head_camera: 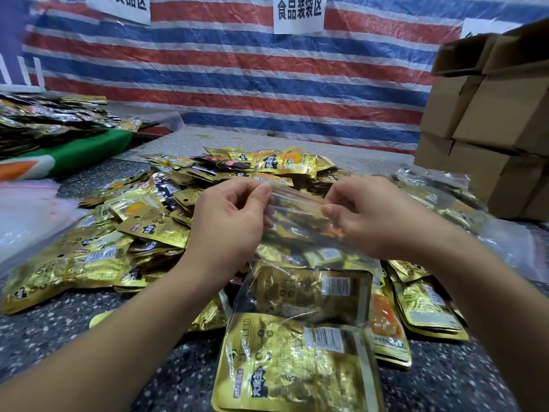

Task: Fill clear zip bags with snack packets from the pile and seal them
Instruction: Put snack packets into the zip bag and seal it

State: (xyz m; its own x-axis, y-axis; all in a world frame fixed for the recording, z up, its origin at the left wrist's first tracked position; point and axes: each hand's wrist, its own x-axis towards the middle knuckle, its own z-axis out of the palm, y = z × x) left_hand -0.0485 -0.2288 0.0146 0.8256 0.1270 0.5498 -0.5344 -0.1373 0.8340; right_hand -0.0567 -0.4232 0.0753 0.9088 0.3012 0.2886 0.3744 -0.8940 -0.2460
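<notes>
A dark speckled counter (44, 331) fills the bottom of the frame. At lower centre lies a clear zip bag (300, 331), its closed end toward the viewer, stuffed with gold foil packets (285, 370) whose barcodes and black logos show through the plastic. The bag rises toward mid frame, where both hands hold its mouth. The left hand (228, 221) pinches the left end of the zip strip between thumb and forefinger, the other fingers curled. The right hand (374, 215) pinches the right end the same way. A thin red line runs along the strip between them.

Behind and around the hands a pile (142, 221) of gold and black packets spreads across the counter. At mid left lies a stack of empty clear bags (26, 215); at mid right, more crumpled plastic. Cardboard boxes (487, 120) stack up at the right edge. At upper left another heap of packets sits on a green cloth (86, 150). A red, white and blue striped tarp (237, 78) forms the back wall, with white paper signs (300, 13) at the top.
</notes>
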